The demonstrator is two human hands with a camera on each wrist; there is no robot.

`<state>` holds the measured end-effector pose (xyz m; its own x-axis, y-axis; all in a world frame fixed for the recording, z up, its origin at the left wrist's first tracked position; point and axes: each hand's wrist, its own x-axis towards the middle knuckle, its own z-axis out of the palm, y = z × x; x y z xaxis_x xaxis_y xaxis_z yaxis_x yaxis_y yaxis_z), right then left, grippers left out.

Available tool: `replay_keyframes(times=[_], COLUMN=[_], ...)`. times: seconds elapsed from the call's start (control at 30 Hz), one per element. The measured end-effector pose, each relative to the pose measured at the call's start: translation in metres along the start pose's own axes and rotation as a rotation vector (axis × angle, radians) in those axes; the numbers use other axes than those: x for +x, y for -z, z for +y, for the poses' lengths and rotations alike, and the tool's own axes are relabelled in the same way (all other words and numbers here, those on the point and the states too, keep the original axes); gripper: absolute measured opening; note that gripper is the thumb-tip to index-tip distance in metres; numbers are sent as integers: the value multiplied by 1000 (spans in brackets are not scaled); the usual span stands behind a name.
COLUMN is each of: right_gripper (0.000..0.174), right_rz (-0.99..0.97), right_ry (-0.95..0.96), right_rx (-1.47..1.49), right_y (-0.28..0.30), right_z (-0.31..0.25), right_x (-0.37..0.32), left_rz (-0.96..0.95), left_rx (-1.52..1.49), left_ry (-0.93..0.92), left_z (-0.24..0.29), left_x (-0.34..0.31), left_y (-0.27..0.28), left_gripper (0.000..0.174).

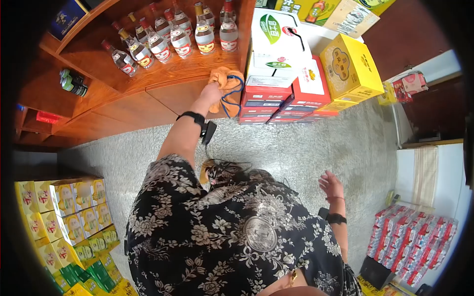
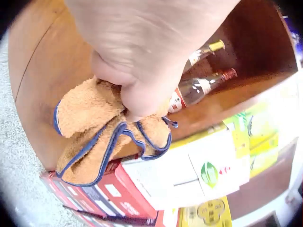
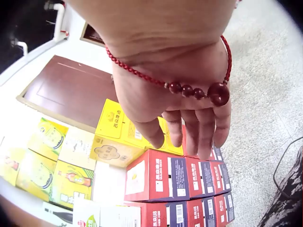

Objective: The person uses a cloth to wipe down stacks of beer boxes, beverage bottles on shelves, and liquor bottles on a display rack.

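My left hand grips an orange cloth with dark blue edging at the front edge of a wooden shelf. In the left wrist view the thumb and fingers bunch the cloth, and its loose folds hang below the hand. Glass bottles with red or yellow caps stand in rows on the shelf, just behind the cloth. Out to the side, my right hand hangs over the floor with loose fingers, holding nothing. A red braided bracelet with beads circles that wrist.
Right of the shelf, red cartons are stacked with a white box and a yellow box on top. Yellow-and-white cartons stand at the left, shrink-wrapped red packs at the right. Grey floor lies between.
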<state>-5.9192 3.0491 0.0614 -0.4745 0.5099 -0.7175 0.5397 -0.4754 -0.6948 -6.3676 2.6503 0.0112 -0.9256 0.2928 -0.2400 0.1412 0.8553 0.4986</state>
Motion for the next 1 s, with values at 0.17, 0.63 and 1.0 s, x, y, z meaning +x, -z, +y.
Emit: replay_keyframes(times=[0.17, 0.63, 1.0], right_gripper=[49, 83, 52], right_rz=[-301, -539, -582], right_ry=[175, 1155, 977], right_rx=[-278, -548, -210], right_y=[-38, -210, -251], right_z=[-43, -176, -285], right_x=[4, 41, 90], left_rz=[-297, -684, -480], left_rx=[-691, -1233, -186], left_ry=[-186, -212, -309], left_z=[61, 244, 231], left_x=[-49, -81, -25], left_y=[-18, -5, 71], left_gripper=[39, 42, 49])
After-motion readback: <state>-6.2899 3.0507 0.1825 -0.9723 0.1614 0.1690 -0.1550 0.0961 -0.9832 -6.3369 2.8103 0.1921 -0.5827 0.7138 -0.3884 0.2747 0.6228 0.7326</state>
